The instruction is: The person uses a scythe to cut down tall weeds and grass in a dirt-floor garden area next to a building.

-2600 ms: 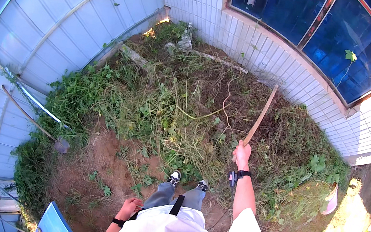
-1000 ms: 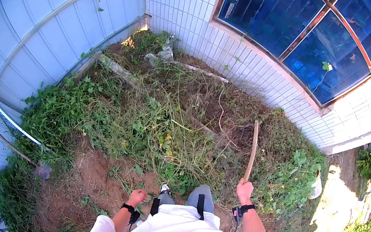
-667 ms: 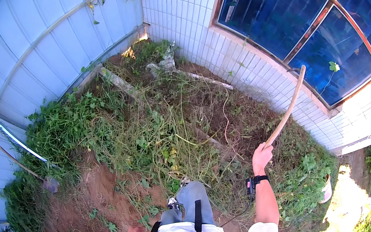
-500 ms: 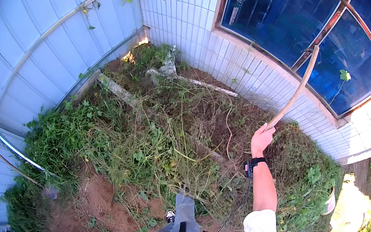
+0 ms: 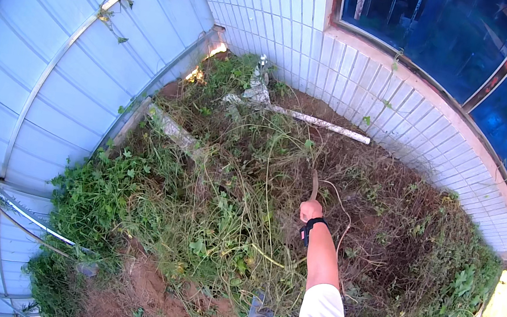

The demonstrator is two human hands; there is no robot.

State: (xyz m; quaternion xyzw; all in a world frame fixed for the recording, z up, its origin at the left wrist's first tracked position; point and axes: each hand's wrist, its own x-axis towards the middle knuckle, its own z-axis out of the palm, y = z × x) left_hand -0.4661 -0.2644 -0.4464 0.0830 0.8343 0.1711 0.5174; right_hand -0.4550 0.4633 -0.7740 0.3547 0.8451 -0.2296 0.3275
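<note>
My right hand (image 5: pixel 310 210), at the end of an outstretched arm, is closed in a fist around a wooden stick (image 5: pixel 315 183). Only a short length of the stick shows beyond the fist; it points away from me, and its far end is lost among the vines. Under and around it spreads a tangle of dry and green weeds (image 5: pixel 226 213). A thin pale stem (image 5: pixel 345 209) curves close to the right of the hand. A black strap with a small device (image 5: pixel 308 231) circles my right wrist. My left hand is out of view.
A white pipe (image 5: pixel 329 125) lies across the far weeds beside a crumpled pale sheet (image 5: pixel 258 88). Ribbed metal panels (image 5: pixel 50 84) rise on the left. Ahead stand a white tiled wall (image 5: pixel 273 15) and a blue-glass window (image 5: pixel 432 41). Bare soil (image 5: pixel 144 289) lies near my feet.
My right hand has swung the stick down from its raised position near the window, moving left into the weeds. The view has shifted, so the window sits farther right.
</note>
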